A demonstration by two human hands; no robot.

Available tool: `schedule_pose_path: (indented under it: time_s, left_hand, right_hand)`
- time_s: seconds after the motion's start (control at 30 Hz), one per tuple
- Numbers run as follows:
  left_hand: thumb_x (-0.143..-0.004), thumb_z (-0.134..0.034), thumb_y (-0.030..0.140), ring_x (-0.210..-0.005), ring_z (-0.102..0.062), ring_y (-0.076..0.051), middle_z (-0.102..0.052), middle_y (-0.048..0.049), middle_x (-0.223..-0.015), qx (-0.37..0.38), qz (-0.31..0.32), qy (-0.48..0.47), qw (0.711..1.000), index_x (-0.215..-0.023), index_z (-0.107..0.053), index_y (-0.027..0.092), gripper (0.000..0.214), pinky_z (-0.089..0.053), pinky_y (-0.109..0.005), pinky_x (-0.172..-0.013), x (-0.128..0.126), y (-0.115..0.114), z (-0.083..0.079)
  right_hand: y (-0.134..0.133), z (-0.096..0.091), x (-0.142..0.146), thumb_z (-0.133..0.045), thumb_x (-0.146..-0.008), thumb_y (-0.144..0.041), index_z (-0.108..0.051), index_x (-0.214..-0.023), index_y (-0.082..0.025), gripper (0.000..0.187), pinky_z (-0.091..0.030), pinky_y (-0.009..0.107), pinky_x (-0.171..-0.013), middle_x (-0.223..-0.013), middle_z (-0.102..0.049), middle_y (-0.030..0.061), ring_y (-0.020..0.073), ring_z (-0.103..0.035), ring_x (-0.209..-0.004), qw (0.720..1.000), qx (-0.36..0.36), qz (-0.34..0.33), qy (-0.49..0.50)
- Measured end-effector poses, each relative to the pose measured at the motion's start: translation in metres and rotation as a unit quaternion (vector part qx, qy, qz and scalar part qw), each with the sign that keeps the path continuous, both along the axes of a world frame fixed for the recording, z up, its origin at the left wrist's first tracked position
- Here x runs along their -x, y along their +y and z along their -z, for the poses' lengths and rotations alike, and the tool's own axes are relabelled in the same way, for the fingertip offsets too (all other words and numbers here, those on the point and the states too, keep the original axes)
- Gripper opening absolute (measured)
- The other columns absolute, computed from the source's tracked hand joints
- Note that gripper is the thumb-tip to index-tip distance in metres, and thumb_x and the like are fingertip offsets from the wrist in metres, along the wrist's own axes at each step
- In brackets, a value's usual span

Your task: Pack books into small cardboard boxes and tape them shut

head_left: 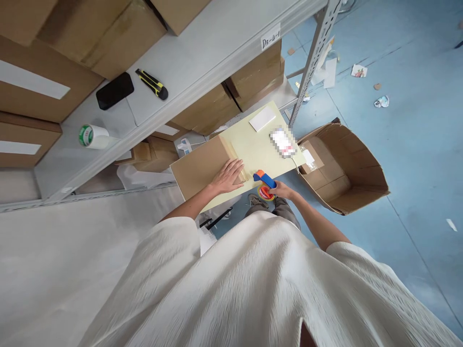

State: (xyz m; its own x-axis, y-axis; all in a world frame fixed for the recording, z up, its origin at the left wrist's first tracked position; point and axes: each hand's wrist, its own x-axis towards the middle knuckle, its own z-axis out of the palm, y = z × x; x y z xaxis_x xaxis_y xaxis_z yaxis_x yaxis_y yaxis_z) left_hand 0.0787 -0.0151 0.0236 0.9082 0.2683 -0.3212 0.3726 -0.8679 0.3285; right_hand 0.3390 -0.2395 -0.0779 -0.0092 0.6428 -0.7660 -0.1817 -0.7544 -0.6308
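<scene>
My left hand (pixel 227 176) lies flat with fingers spread on a closed cardboard box (pixel 202 168), next to a strip of tape along its seam. My right hand (pixel 280 190) grips a tape dispenser (pixel 265 185) with a blue and orange body and a red roll, held at the near edge of the box. The box rests on a pale yellow board (pixel 260 144) that also carries a white card (pixel 262 118) and a blurred label (pixel 282 140).
A grey metal shelf (pixel 173 72) holds a black phone (pixel 115 90), a yellow and black utility knife (pixel 152 84), a tape roll (pixel 92 136) and brown cartons. An open empty carton (pixel 343 168) lies on the blue floor, with paper scraps (pixel 360 71) beyond.
</scene>
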Motion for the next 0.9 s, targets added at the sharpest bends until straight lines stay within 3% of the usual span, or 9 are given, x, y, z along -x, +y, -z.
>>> schedule_pose_path:
  time_s: [0.13, 0.33, 0.5, 0.73, 0.9]
  left_hand:
    - [-0.107, -0.061, 0.06, -0.179, -0.028, -0.04, -0.039, -0.0224, -0.188, -0.022, -0.043, -0.021, 0.999, -0.18, -0.041, 0.013, 0.088, -0.014, -0.065, -0.149, -0.017, 0.01, 0.01]
    - [-0.108, -0.057, 0.06, -0.18, -0.025, -0.041, -0.041, -0.021, -0.187, -0.046, -0.121, -0.034, 0.991, -0.177, -0.045, 0.014, 0.084, -0.012, -0.066, -0.149, -0.046, 0.031, 0.017]
    - [-0.108, -0.055, 0.06, -0.181, -0.023, -0.039, -0.043, -0.0175, -0.186, -0.061, -0.17, -0.036, 0.983, -0.177, -0.046, 0.018, 0.082, -0.01, -0.065, -0.149, -0.059, 0.045, 0.02]
    - [-0.106, -0.059, 0.064, -0.182, -0.019, -0.038, -0.043, -0.0158, -0.187, -0.059, -0.248, -0.053, 0.965, -0.178, -0.047, 0.019, 0.085, -0.007, -0.064, -0.15, -0.073, 0.067, 0.026]
    - [-0.103, -0.063, 0.059, -0.183, -0.015, -0.036, -0.042, -0.0152, -0.187, -0.071, -0.361, -0.057, 0.928, -0.177, -0.049, 0.021, 0.084, -0.002, -0.064, -0.15, -0.085, 0.093, 0.029]
  right_hand:
    - [0.015, 0.002, 0.002, -0.093, -0.063, -0.027, -0.074, -0.092, -0.021, 0.036, -0.05, 0.03, -0.067, -0.076, -0.072, 0.0014, 0.0224, -0.065, -0.08, 1.0, 0.002, 0.003, 0.03]
    - [0.046, 0.006, 0.009, -0.091, -0.064, -0.034, -0.077, -0.098, -0.022, 0.039, -0.053, 0.028, -0.072, -0.094, -0.08, 0.0045, 0.0218, -0.069, -0.09, 0.991, -0.011, 0.056, 0.121]
    - [0.066, 0.009, 0.017, -0.089, -0.061, -0.037, -0.071, -0.096, -0.022, 0.041, -0.058, 0.029, -0.078, -0.096, -0.08, 0.0045, 0.0207, -0.071, -0.09, 0.973, -0.008, 0.108, 0.204]
    - [0.092, 0.002, 0.014, -0.089, -0.065, -0.038, -0.071, -0.097, -0.022, 0.04, -0.053, 0.028, -0.073, -0.09, -0.075, 0.0037, 0.0187, -0.066, -0.084, 0.984, -0.001, 0.095, 0.152]
    - [0.071, -0.007, 0.013, -0.09, -0.066, -0.038, -0.072, -0.096, -0.022, 0.038, -0.052, 0.03, -0.073, -0.088, -0.076, 0.0042, 0.0222, -0.067, -0.088, 0.992, 0.004, 0.057, 0.111]
